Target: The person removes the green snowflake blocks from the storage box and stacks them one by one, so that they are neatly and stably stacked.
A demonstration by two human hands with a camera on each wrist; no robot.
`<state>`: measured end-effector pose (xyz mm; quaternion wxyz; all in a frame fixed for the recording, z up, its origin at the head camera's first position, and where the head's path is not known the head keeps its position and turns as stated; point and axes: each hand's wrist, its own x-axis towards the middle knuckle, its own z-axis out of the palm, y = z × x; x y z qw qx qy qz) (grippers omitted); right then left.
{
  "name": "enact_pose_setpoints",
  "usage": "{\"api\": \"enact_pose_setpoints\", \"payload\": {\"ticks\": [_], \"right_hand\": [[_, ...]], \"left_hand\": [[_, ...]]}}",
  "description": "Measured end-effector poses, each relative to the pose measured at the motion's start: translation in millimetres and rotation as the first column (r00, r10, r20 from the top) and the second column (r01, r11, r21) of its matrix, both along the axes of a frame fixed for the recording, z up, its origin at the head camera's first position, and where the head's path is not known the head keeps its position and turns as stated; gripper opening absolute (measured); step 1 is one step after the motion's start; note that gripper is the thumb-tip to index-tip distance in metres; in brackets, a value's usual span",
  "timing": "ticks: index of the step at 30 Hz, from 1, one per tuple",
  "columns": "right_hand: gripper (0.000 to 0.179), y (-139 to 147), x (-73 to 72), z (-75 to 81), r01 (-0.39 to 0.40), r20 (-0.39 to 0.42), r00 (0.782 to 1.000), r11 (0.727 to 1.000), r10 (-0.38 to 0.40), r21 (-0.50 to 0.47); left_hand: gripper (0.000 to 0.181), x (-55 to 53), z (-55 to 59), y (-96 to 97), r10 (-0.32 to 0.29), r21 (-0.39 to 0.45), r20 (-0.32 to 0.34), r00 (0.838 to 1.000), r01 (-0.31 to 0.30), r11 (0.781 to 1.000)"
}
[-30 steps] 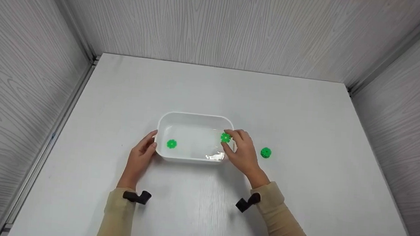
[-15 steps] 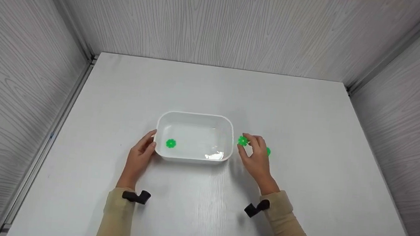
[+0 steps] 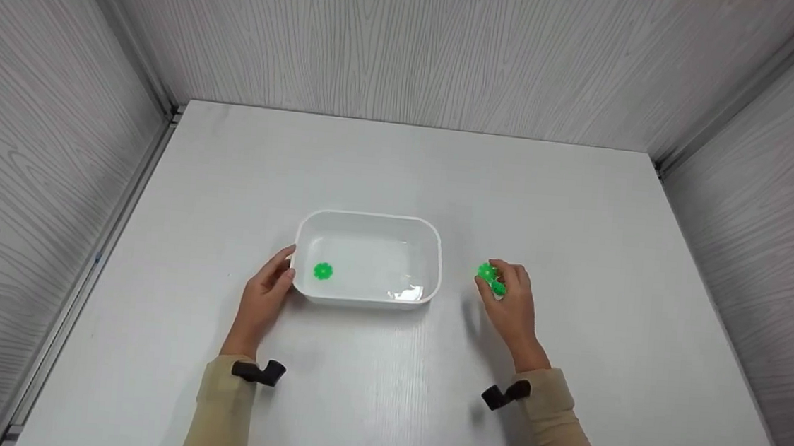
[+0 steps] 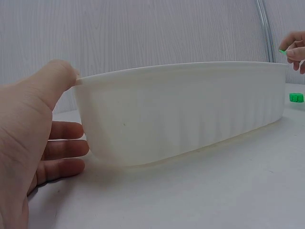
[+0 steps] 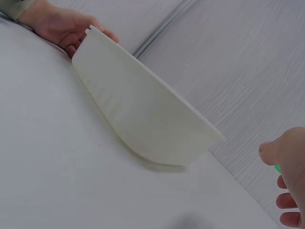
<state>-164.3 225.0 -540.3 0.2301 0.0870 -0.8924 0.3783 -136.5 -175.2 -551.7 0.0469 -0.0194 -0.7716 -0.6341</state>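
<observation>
In the head view, a white plastic tub (image 3: 362,302) stands on the white table. A green flower-shaped plastic piece (image 3: 323,271) lies inside it, at the left. My left hand (image 3: 264,305) holds the tub's left end; the left wrist view has the thumb at the rim and the fingers against the outer wall. To the right of the tub, my right hand (image 3: 512,310) pinches another green flower-shaped piece (image 3: 486,271) between thumb and fingers, above the table. Just below it rests a small stack of green pieces (image 4: 296,97), partly covered by the hand in the head view.
Grey wood-grain panels (image 3: 411,47) enclose the table (image 3: 401,174) at the back and on both sides. Each wrist carries a small black camera mount (image 3: 258,371) over a beige sleeve (image 3: 217,414).
My right hand has moved from over the tub's right rim to the right, carrying the pinched green piece to above the stack. My left hand and the tub stay where they were.
</observation>
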Motion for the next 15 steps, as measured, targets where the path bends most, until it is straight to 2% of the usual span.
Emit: {"api": "enact_pose_setpoints", "payload": {"ticks": [10,15], "right_hand": [[0.033,17,0.9,-7.3,0.054,0.054,0.997,0.998,-0.055,0.009],[0.033,26,-0.2,-12.7,0.072,0.08,0.994,0.997,-0.073,0.012]], "left_hand": [[0.043,0.2,-0.4,0.7,0.006,-0.002,0.025,1.0,-0.006,1.0],[0.044,0.4,-1.6,0.8,0.0,0.011,0.016,1.0,0.0,1.0]]}}
